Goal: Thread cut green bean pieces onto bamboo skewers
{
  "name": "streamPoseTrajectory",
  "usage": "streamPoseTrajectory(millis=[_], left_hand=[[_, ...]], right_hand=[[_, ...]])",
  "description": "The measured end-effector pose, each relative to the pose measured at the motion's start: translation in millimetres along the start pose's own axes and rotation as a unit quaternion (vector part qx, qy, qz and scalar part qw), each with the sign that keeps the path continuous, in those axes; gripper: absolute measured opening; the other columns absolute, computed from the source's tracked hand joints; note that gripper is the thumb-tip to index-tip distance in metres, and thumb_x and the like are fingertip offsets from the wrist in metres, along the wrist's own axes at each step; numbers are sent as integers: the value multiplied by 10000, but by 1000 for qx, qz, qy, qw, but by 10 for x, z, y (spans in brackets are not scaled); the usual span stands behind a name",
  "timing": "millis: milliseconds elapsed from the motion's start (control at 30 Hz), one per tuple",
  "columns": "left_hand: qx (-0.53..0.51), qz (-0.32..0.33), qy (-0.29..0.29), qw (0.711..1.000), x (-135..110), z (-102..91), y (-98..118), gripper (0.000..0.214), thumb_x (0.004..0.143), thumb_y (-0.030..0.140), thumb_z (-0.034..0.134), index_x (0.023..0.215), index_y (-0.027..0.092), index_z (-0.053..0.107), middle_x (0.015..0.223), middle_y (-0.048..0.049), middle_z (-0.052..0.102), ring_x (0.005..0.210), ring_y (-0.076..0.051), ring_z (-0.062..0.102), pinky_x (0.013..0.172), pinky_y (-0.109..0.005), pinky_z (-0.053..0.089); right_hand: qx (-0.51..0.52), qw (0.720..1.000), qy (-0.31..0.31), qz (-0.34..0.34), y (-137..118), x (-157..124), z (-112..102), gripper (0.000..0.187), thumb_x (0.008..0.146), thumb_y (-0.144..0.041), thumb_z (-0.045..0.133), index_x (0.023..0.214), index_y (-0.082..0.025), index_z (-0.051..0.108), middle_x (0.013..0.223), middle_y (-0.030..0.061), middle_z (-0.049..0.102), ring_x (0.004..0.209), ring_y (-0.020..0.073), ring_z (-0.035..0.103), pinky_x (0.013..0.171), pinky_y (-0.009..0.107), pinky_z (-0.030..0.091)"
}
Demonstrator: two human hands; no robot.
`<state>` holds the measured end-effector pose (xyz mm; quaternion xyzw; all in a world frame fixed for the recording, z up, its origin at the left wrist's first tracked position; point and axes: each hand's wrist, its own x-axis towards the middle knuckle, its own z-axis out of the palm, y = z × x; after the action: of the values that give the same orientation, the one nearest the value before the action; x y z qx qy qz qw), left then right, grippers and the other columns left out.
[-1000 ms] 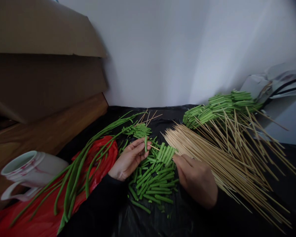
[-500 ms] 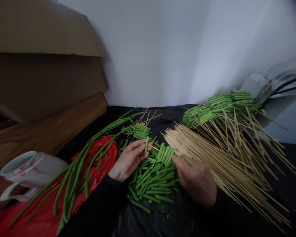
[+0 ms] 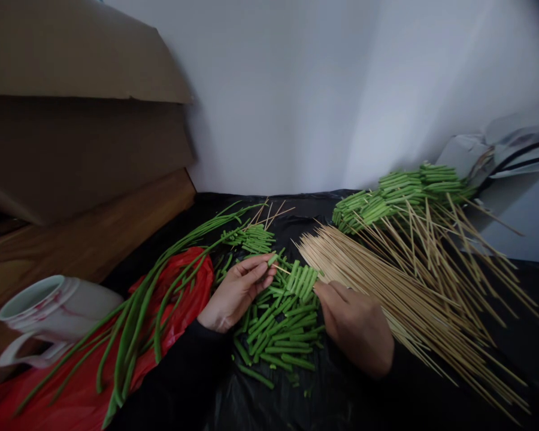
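My left hand pinches a short green bean piece by the pointed end of a bamboo skewer. Several bean pieces sit side by side on that skewer. The skewer's other end runs into my right hand, whose fingers are closed round it. Below both hands lies a loose heap of cut bean pieces on black plastic sheeting. Whether the held piece touches the tip is hard to make out.
Bare skewers lie to the right, with stacked bean skewers behind. More filled skewers lie ahead. At left are long beans on a red plastic bag, a white jug and a cardboard box.
The bean piece in my left fingers has turned from nearly upright to a slant, at the skewer's point. My right hand and the skewer stay almost still.
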<state>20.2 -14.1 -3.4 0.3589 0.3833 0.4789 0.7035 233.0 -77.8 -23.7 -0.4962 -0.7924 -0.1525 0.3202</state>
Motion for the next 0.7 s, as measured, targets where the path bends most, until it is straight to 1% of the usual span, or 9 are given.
streamPoseTrajectory(millis=[167, 233, 367, 500, 600, 700], left_hand=[[1, 1, -3, 1000, 1, -3, 2, 242, 747, 134, 739, 989, 134, 741, 877, -53, 724, 799, -95, 647, 787, -181, 507], [11, 2, -5, 1000, 5, -11, 3, 257, 742, 156, 748, 998, 137, 740, 867, -49, 726, 800, -96, 645, 783, -184, 503], [40, 10, 11, 999, 2, -8, 7, 257, 733, 231, 765, 976, 151, 742, 846, -48, 734, 807, -107, 652, 772, -196, 496], [51, 7, -14, 999, -13, 13, 16, 255, 763, 264, 741, 991, 151, 733, 899, -69, 736, 842, -120, 655, 780, -208, 497], [49, -5, -28, 998, -16, 11, 21, 267, 790, 252, 715, 1037, 150, 720, 981, -84, 723, 859, -117, 647, 762, -200, 499], [32, -10, -16, 999, 1, -15, 12, 253, 766, 211, 735, 1012, 156, 729, 952, -63, 717, 816, -98, 633, 707, -176, 489]], right_hand=[[5, 1000, 3, -2, 3, -4, 17, 229, 906, -127, 421, 934, -155, 647, 665, 1, 576, 537, 117, 478, 542, 304, 257], [5, 1000, 7, -2, -2, -4, 16, 229, 910, -133, 422, 929, -157, 649, 658, -1, 568, 531, 118, 471, 544, 307, 254], [4, 1000, 8, -2, -12, -1, 5, 237, 921, -146, 414, 933, -161, 650, 655, -3, 562, 525, 121, 461, 546, 311, 252], [10, 1000, 5, 0, -9, 1, 3, 239, 930, -153, 409, 936, -156, 648, 664, 0, 567, 540, 123, 477, 548, 310, 253], [9, 1000, 2, 1, -3, -2, 5, 241, 936, -157, 405, 940, -154, 647, 663, -1, 565, 541, 120, 474, 553, 305, 255], [8, 1000, -4, 2, 0, -3, 7, 240, 936, -157, 406, 944, -157, 646, 665, -3, 563, 543, 122, 474, 554, 306, 252]])
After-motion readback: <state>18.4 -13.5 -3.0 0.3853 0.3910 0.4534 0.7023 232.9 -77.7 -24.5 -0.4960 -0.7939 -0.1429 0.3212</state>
